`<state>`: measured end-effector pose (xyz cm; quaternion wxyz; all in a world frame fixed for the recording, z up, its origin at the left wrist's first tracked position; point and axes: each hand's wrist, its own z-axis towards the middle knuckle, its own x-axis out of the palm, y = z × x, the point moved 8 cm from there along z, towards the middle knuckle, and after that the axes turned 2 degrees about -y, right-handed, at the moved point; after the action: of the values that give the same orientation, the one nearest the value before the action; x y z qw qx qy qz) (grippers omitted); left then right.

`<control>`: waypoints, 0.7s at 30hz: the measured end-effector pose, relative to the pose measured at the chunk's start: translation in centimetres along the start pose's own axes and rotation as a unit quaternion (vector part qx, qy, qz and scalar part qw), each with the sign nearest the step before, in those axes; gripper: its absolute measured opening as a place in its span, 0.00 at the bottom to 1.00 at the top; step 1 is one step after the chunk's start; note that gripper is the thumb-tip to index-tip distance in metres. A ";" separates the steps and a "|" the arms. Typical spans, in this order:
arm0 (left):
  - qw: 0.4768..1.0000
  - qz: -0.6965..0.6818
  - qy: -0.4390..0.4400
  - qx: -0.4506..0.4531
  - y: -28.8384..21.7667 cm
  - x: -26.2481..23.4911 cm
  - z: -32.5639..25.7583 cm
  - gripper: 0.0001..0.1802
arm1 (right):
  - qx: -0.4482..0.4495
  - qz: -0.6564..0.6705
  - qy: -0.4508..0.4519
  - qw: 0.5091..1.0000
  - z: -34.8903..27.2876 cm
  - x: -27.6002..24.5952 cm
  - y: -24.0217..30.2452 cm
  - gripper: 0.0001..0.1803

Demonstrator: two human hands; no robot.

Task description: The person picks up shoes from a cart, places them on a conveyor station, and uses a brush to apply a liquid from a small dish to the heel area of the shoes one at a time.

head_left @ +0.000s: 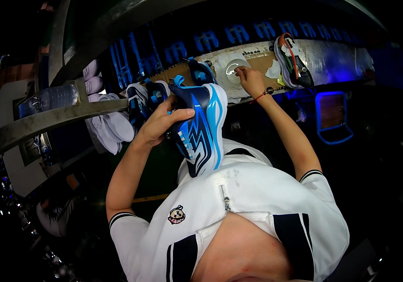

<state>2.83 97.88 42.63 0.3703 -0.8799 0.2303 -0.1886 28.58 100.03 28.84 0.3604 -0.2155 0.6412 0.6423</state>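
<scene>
My left hand (166, 120) grips a blue and navy sneaker (201, 129) with a white sole, its thumb across the upper. The sneaker is held in front of my chest, heel loop up and toe pointing down toward me. At the bench, my right hand (252, 80) is closed in a pinch at the edge of a shallow round dish (234, 67) that looks pale and shiny. Whatever the pinched fingers hold is too small to make out. Another navy and blue sneaker (201, 71) stands on the bench just behind the held one.
A dark sneaker with orange trim (293, 61) lies on the bench (328, 58) to the right. Left are more sneakers (138, 101), white soles (110, 122) and a metal rail (70, 116). Blue racks (236, 34) line the back; a blue-framed stool (333, 117) stands right.
</scene>
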 end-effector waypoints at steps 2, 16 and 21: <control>1.000 0.018 -0.019 -0.015 -0.5 0.3 -0.2 0.40 | 0.003 -0.003 0.002 1.000 -0.1 0.0 -0.1 0.12; 0.963 0.254 -0.077 0.042 -2.8 0.0 -1.3 0.30 | 0.020 0.055 -0.017 0.998 -0.8 -0.6 -0.3 0.12; 0.958 0.260 -0.096 0.066 -3.6 0.8 -2.4 0.29 | 0.032 0.182 -0.078 0.980 -1.4 -8.4 5.0 0.13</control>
<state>3.22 98.33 47.00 0.4839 -0.7773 0.4019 -0.0147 30.07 97.49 38.26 0.2933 -0.0330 0.6598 0.6910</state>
